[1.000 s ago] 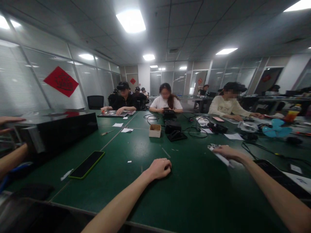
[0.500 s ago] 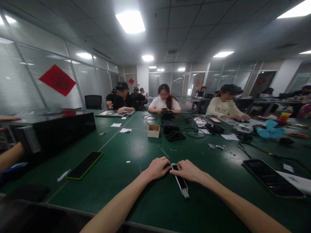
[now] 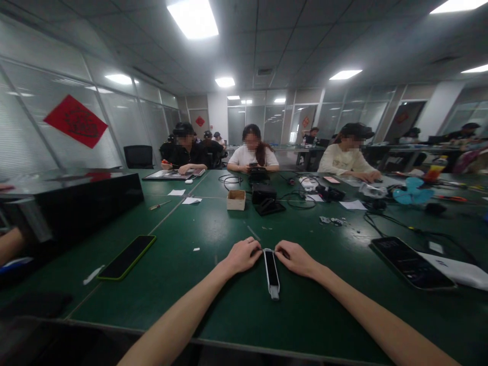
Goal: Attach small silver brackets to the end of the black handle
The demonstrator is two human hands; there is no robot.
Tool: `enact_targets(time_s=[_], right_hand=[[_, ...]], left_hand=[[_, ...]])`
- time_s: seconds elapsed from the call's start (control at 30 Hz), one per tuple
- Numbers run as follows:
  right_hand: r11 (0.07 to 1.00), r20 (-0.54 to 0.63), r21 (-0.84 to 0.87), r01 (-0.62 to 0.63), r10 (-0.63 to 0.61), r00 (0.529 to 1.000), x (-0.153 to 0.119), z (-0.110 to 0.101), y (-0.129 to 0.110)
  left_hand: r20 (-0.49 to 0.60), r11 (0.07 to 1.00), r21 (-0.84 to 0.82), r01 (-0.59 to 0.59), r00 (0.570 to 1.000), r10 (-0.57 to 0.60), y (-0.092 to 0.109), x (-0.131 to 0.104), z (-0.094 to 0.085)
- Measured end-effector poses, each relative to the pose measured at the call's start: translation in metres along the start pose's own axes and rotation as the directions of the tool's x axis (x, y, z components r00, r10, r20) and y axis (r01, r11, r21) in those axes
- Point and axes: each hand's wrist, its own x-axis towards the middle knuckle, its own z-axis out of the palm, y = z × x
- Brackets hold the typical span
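A slim white pen-like device [image 3: 272, 272] with a long black screen and a grey tip lies on the green table [image 3: 183, 305], tip towards me. On the left of its far end is my left hand [image 3: 244, 255], fingers curled and pressed together, a ring on one finger. Opposite it rests my right hand [image 3: 295, 258], likewise curled, its fingertips close against the device's right edge. Neither hand covers the screen. Whether the fingertips touch the device or pinch something small is hidden.
Left lies a phone in a green case [image 3: 127, 257], beyond it a large black box [image 3: 87, 208]. A second phone [image 3: 412, 262] lies right, near a blue fan [image 3: 414, 192], cables and small parts [image 3: 331, 221]. Ahead stands a small open box [image 3: 236, 201]. Several people sit across the table.
My right hand has come off the device's screen to its right side. The device has turned to lie straighter towards me, and my left hand stays beside its far end.
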Motion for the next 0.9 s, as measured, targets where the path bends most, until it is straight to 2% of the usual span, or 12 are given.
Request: enact_targets(time_s=[0.3, 0.63, 0.9], right_hand=[[0.999, 0.047, 0.023, -0.045, 0.044, 0.998, -0.0026, -0.0055, -0.0085], [1.000, 0.031, 0.027, -0.017, 0.016, 0.999, -0.0009, -0.0024, -0.0041], [0.986, -0.003, -0.144, 0.088, -0.090, 0.996, -0.0002, -0.0016, -0.0067]], left_hand=[[0.032, 0.999, 0.014, 0.046, 0.998, -0.046, 0.0102, 0.0000, -0.0076], [0.019, 0.999, 0.007, 0.032, 0.999, -0.032, 0.0071, 0.0017, -0.0043], [0.010, 0.999, -0.001, 0.038, 0.999, -0.038, 0.0074, 0.0031, -0.0032]])
